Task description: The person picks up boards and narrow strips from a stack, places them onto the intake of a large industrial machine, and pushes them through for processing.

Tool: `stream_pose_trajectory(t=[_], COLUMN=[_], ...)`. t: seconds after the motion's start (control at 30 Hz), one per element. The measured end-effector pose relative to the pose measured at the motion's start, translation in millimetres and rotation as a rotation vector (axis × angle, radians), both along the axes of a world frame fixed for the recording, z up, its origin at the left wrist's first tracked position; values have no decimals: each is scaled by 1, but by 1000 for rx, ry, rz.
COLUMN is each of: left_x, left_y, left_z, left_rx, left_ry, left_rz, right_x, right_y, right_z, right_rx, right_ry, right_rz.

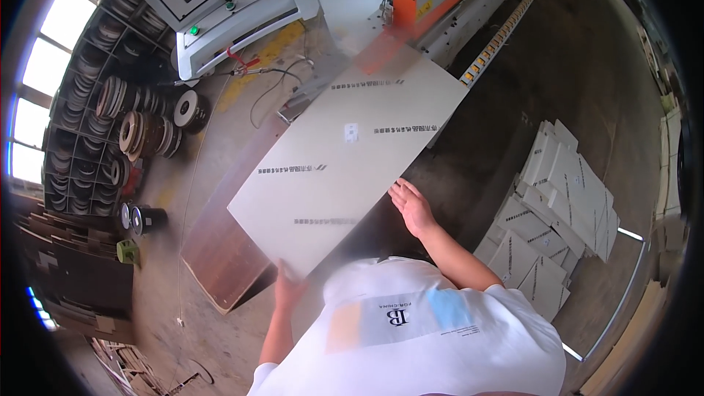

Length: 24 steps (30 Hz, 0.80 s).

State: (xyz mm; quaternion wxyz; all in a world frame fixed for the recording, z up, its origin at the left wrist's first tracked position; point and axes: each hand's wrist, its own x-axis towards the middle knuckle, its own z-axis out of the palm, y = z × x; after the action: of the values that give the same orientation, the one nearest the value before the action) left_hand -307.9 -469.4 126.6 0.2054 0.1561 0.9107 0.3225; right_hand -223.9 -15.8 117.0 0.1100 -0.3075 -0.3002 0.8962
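A large white board (352, 132) with printed marks and a small label lies flat, slanting away to the upper right, its far end at the orange-covered machine (422, 7). My left hand (290, 290) is at the board's near corner and looks closed on its edge; haze blurs it and part of the fingers is hidden. My right hand (412, 207) rests against the board's right edge, fingers stretched out and touching the rim. The board lies partly over a brown support table (227, 279).
A control console (242, 22) with a lit screen stands at the upper left. Racks of edge-band rolls (110, 95) line the left side. Stacked white boards (557, 191) lie on the floor at right. A roller rail (502, 44) runs along the machine. A cable (257, 106) trails on the floor.
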Motion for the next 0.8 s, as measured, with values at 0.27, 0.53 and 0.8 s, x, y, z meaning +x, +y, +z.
stream_pose_trajectory(t=[0.27, 0.53, 0.8], left_x=[-15, -29, -44], left_y=[70, 142, 217], left_z=[21, 24, 32], left_rx=[-265, -453, -541], left_ry=[-26, 65, 152], left_rz=[-72, -264, -491], right_x=[-6, 1, 165], right_y=[60, 95, 20], right_z=[-11, -31, -143], right_rx=[72, 163, 562], right_ry=[2, 0, -517], right_rz=[-100, -195, 285])
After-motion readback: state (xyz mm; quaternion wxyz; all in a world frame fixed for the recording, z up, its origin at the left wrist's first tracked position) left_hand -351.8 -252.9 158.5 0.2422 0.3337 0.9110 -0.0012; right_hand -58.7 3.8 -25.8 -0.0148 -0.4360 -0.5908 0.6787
